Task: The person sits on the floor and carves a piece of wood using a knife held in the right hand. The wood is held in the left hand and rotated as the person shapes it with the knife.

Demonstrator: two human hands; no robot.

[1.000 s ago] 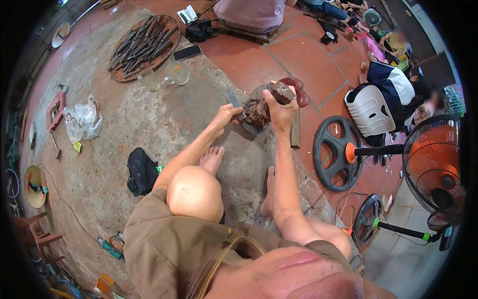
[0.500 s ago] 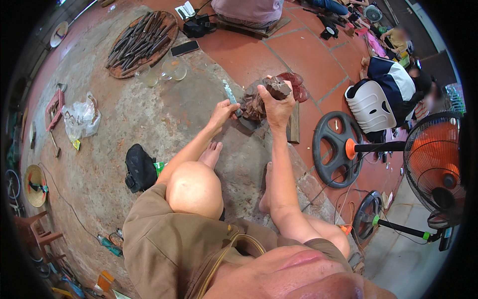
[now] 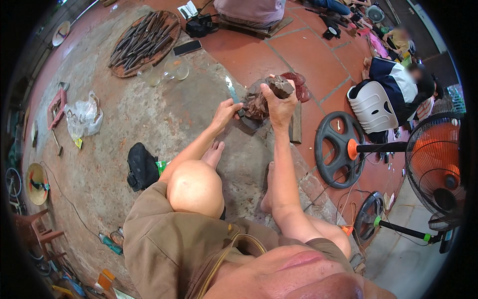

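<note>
A dark brown carved piece (image 3: 257,102), apparently wood, is held low in front of me. My right hand (image 3: 282,110) wraps round its upper right end, thumb on top. In my left hand (image 3: 227,111) is a narrow flat strip (image 3: 232,89), pale bluish and speckled, pinched near its lower end beside the carving's left side. I cannot make out the strip's kind. Beneath the carving sits a dark block-like support (image 3: 247,125), partly hidden. A dark red mesh bundle (image 3: 301,88) lies just beyond my right hand.
A round woven tray (image 3: 119,71) of dark carving tools stands far left, near a phone (image 3: 187,48) and glass jars (image 3: 176,68). A plastic bag (image 3: 82,117) and black bag (image 3: 141,167) lie left. Fans (image 3: 432,162) stand right. Other people sit beyond, one on a white chair (image 3: 371,107).
The whole view has shifted slightly. The carving looks a little turned in my right hand, and the strip stays in my left hand at its side.
</note>
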